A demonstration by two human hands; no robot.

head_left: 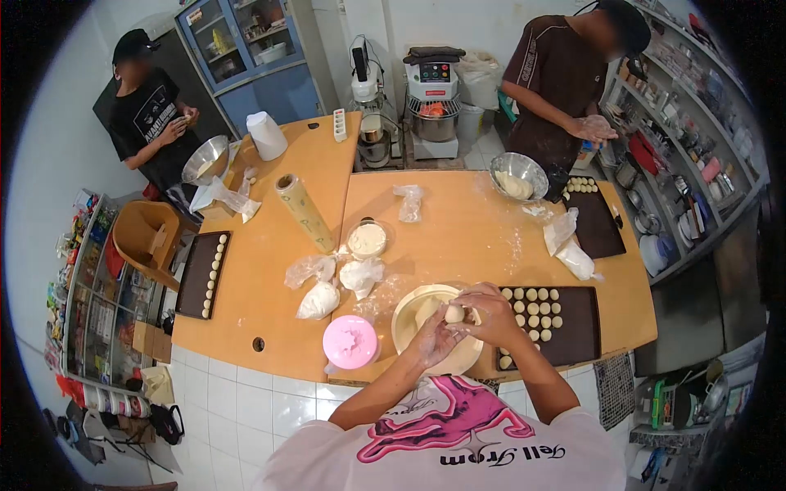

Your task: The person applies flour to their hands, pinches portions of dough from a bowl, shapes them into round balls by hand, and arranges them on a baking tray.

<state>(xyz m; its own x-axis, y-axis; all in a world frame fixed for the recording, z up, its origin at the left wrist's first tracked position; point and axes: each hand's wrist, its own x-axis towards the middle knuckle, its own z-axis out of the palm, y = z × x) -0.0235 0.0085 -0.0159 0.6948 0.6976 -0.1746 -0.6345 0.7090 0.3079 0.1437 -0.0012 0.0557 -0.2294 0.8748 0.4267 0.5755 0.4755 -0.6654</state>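
- While both hands meet above the cream bowl (pixel 399 331), one dough ball (pixel 454 313) sits between them, over its rim-ringed opening.
- The left hand (pixel 435 340) has its grip drawn in, fingertips and thumb against the ball; the right hand (pixel 490 315) curls its grip closely about the other side.
- Done, by the look of it: several rows of shaped balls (pixel 533 307) on the dark tray (pixel 577 337) just right of the bowl, gathered on the tray's bowl side.
- Left over: what looks like a lump of unshaped dough (pixel 426 309) inside the bowl, partly hidden by the hands, so shaping seems partway through.
- Well left of the bowl, at the edge of the worktop (pixel 291 327), another tray (pixel 193 282) bears a single line of balls.
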